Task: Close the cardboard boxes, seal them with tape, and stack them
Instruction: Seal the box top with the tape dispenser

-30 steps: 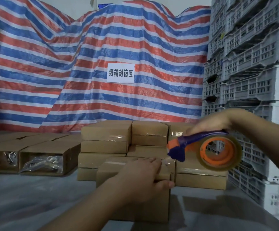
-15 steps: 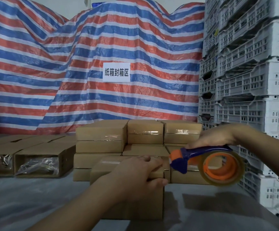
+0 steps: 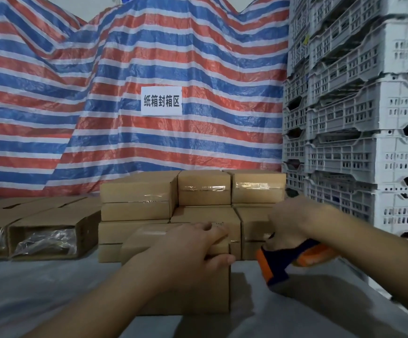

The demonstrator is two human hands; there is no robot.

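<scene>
1. I am on the taping step. My left hand lies on top of the box in the lower middle of the frame. My fingers lie almost straight over its top and my thumb hooks over the right edge.
2. My right hand is at the lower right, wrapped tight around the tape gun. Its blue and orange nose points down, just beside the right end of the box. I cannot tell if it touches the box.
3. I think the next move is to press the tape end onto the box and pull it along the seam, while my left hand keeps the flaps flat and the box from sliding on the grey desk.
4. My own fingers lie where the tape may want to go, so they may need to shift.
5. Just behind the box is the stack of taped boxes, in the middle of the frame.
6. At the left are open boxes with shiny plastic inside.
7. White crates stand tall on the right, and a striped tarp with a white sign fills the back.
</scene>
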